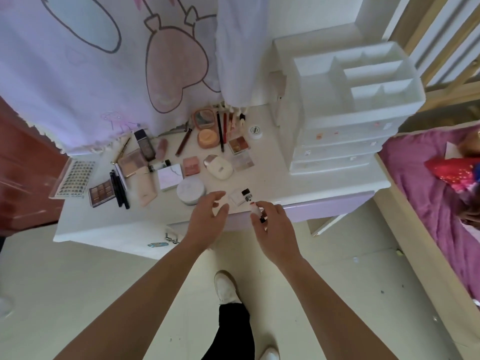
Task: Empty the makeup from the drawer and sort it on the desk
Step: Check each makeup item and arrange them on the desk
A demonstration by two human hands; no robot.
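Note:
Many makeup items lie spread over the white desk: an eyeshadow palette, a round white compact, a marbled compact, a pink blush and pencils. My right hand pinches a small white tube with black caps at the desk's front edge, beside a small white square box. My left hand hovers with spread, relaxed fingers just left of it, holding nothing. A pulled-out white drawer below the desk's front holds a small blue item and an eyelash curler.
A white tiered organizer with small drawers stands on the desk's right side. A printed curtain hangs behind the desk. A bed with purple bedding is at the right. My feet stand on the pale floor below.

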